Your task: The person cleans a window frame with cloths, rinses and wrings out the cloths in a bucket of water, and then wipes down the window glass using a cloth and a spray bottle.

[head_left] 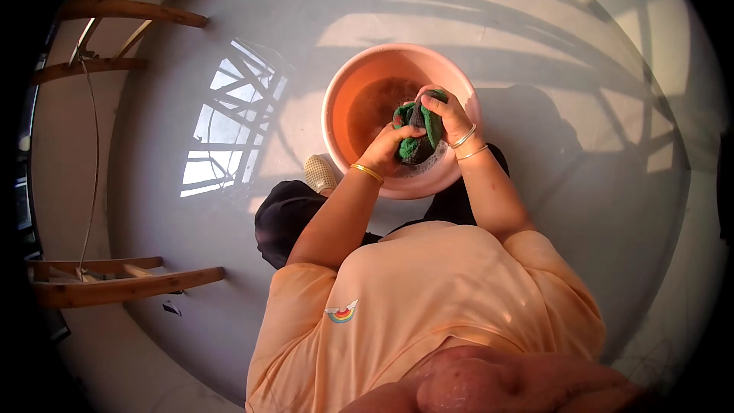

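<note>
A green and dark grey wet cloth (pixel 417 138) is bunched up between my two hands, over the basin. My left hand (pixel 384 147) grips its left side, with the thumb lying across the front. On the upper right, my right hand (pixel 449 111) is closed around the same cloth, its thumb pressed on the green part. Beneath them stands an orange-pink basin (pixel 334 90) holding brownish water (pixel 367 111). White suds (pixel 437 157) show along the basin's near inside wall. Folds hide the cloth's full shape.
The basin rests on a smooth grey floor (pixel 298 115) between my bent legs. My shoe (pixel 319 173) is just left of it. Wooden frames (pixel 138 9) jut in from the left, another wooden frame (pixel 145 287) lower down. A cord (pixel 93 145) hangs between them.
</note>
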### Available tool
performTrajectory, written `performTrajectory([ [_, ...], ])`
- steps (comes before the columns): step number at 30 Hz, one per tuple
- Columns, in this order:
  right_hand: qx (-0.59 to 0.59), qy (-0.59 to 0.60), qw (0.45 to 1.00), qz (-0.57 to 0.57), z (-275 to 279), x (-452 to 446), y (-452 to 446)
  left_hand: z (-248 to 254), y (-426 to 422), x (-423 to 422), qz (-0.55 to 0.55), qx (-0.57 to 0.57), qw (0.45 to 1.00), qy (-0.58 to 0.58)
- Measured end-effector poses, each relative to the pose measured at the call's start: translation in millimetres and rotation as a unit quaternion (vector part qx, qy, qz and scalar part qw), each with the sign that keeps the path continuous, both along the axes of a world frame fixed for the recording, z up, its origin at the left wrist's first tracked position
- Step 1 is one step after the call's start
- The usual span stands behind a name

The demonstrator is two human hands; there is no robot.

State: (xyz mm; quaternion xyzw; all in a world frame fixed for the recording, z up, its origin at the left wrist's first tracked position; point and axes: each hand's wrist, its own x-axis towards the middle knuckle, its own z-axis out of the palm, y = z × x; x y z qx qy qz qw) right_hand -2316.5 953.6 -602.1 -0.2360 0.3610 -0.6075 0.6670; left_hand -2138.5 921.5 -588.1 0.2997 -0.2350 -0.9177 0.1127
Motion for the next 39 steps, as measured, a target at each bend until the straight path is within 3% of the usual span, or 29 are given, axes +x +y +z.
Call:
performTrajectory([
  [1, 0.037, 0.05, 0.995, -0.076, 2, 1, 0, 3, 3, -1, 0.043, -0.023, 0.999, -0.003],
  [2, 0.035, 0.051, 0.995, -0.077, 6, 4, -2, 8, 4, -2, 0.086, -0.048, 0.995, -0.004],
  [3, -0.007, 0.118, 0.981, -0.151, 10, 9, -2, 7, 5, -1, 0.086, -0.051, 0.995, -0.002],
  [4, -0.048, 0.183, 0.957, -0.221, 15, 13, 0, 5, 5, 2, 0.114, 0.073, 0.991, -0.009],
  [5, -0.088, 0.285, 0.928, -0.222, 27, 15, 2, 3, 8, 4, 0.142, 0.196, 0.97, -0.015],
  [6, -0.151, 0.358, 0.893, -0.226, 34, 18, 5, 7, 12, 4, 0.137, 0.194, 0.966, 0.099],
  [7, -0.21, 0.425, 0.849, -0.232, 39, 24, 7, 11, 13, 0, 0.14, 0.191, 0.967, 0.094],
  [9, -0.191, 0.319, 0.898, -0.236, 41, 45, 21, 18, 12, -7, 0.253, 0.151, 0.942, 0.163],
  [11, -0.149, 0.178, 0.934, -0.27, 46, 61, 29, 3, 3, -4, 0.243, 0.186, 0.933, 0.191],
  [13, -0.094, -0.063, 0.947, -0.301, 61, 60, 29, 12, 1, -5, 0.289, 0.006, 0.948, 0.133],
  [14, -0.076, -0.123, 0.941, -0.307, 65, 55, 26, 30, 3, -7, 0.33, -0.005, 0.934, 0.135],
  [15, -0.048, -0.158, 0.935, -0.314, 58, 50, 21, 48, 6, -10, 0.322, -0.005, 0.938, 0.13],
  [16, 0.003, -0.217, 0.931, -0.293, 56, 43, 17, 64, 11, -14, 0.33, -0.144, 0.93, 0.076],
  [18, 0.05, -0.274, 0.927, -0.25, 61, 32, 8, 69, 16, -25, 0.351, -0.384, 0.854, -0.01],
  [19, 0.019, -0.282, 0.937, -0.205, 59, 28, 5, 73, 15, -27, 0.344, -0.381, 0.858, -0.01],
  [20, 0.02, -0.291, 0.944, -0.156, 61, 24, 3, 82, 13, -26, 0.314, -0.556, 0.767, -0.063],
  [21, 0.02, -0.301, 0.948, -0.106, 64, 21, -1, 91, 11, -25, 0.269, -0.709, 0.642, -0.112],
  [22, 0.04, -0.283, 0.955, -0.085, 61, 21, -4, 93, 8, -25, 0.248, -0.768, 0.58, -0.112],
  [23, 0.059, -0.264, 0.961, -0.064, 61, 20, -8, 99, 6, -23, 0.244, -0.767, 0.583, -0.111],
  [26, 0.084, -0.263, 0.958, 0.08, 64, 21, -11, 107, 1, -13, 0.134, -0.857, 0.496, -0.04],
  [27, 0.077, -0.257, 0.953, 0.139, 61, 18, -14, 102, -1, -9, 0.13, -0.855, 0.501, -0.038],
  [29, 0.094, -0.256, 0.95, 0.154, 36, 27, -23, 90, -3, 0, 0.066, -0.902, 0.426, -0.006],
  [32, 0.151, -0.025, 0.948, 0.28, 19, 37, -43, 74, -5, 9, 0.027, -0.924, 0.38, 0.013],
  [33, 0.154, -0.027, 0.947, 0.282, 20, 41, -46, 70, -4, 13, 0.004, -0.935, 0.353, 0.024],
  [36, 0.195, 0.153, 0.902, 0.353, 20, 49, -55, 47, 0, 18, -0.005, -0.936, 0.35, 0.044],
  [37, 0.196, 0.151, 0.902, 0.355, 17, 51, -57, 38, -1, 18, -0.022, -0.935, 0.347, 0.062],
  [39, 0.115, 0.316, 0.863, 0.378, 5, 54, -59, 30, -4, 19, -0.04, -0.935, 0.346, 0.07],
])
